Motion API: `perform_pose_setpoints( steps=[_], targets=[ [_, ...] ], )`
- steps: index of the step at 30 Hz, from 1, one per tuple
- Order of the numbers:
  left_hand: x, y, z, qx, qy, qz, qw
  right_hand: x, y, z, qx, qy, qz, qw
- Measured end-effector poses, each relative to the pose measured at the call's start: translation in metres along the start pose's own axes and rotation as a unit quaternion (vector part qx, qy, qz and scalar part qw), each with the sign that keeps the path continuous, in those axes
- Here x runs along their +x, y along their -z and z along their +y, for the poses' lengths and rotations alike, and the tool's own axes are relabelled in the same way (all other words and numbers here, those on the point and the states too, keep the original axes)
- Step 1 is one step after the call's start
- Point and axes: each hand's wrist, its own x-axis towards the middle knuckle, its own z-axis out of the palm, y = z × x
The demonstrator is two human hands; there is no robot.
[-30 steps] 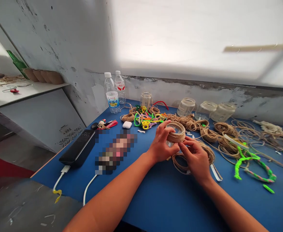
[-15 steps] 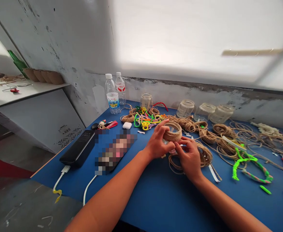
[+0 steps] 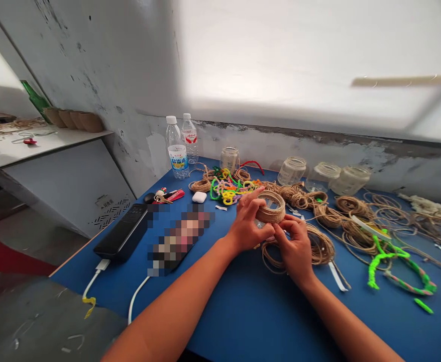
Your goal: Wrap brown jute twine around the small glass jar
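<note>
My left hand (image 3: 246, 224) is wrapped round a glass jar (image 3: 269, 207) whose neck is wound with brown jute twine, holding it just above the blue table (image 3: 243, 306). My right hand (image 3: 295, 247) is below and to the right of the jar, fingers curled and pinched against its lower side, apparently on the twine. A loose coil of the same twine (image 3: 318, 249) lies on the table under and beside my right hand.
Two water bottles (image 3: 178, 148), several empty glass jars (image 3: 320, 176), a pile of coloured pipe cleaners (image 3: 228, 186) and more twine coils (image 3: 352, 216) fill the back of the table. A black power bank (image 3: 124, 231) with white cables, keys and an earbud case (image 3: 199, 197) lie left. A white shelf (image 3: 24, 146) stands at far left.
The hands and jar have stayed together in nearly the same place; my right fingers have shifted slightly along the jar's lower side. The view has drifted a little.
</note>
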Motion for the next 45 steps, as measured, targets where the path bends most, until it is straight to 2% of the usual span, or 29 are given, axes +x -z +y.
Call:
perform_pose_setpoints(
  steps=[7, 13, 16, 21, 29, 38, 45],
  targets=[
    [-0.002, -0.005, -0.002, -0.047, 0.021, 0.003, 0.999, -0.002, -0.001, 0.000, 0.021, -0.030, 0.002, 0.999],
    [-0.003, -0.010, -0.007, -0.079, -0.002, 0.014, 0.997, -0.001, -0.001, -0.002, 0.036, -0.043, 0.011, 0.998],
    [-0.003, -0.013, -0.009, -0.093, 0.016, 0.018, 0.995, -0.001, 0.000, -0.001, 0.035, -0.042, 0.018, 0.998],
    [-0.004, -0.015, -0.010, -0.134, 0.051, -0.007, 0.990, 0.000, 0.000, 0.001, 0.026, -0.035, 0.019, 0.999],
    [-0.004, -0.017, -0.012, -0.146, 0.089, -0.023, 0.985, 0.001, 0.000, 0.001, 0.023, -0.029, 0.015, 0.999],
    [-0.001, -0.017, -0.014, -0.160, 0.073, -0.027, 0.984, 0.002, 0.001, 0.003, 0.024, -0.035, 0.021, 0.999],
    [-0.003, -0.019, -0.017, -0.152, 0.054, -0.026, 0.987, 0.001, 0.002, 0.002, 0.024, -0.010, 0.022, 0.999]
  ],
)
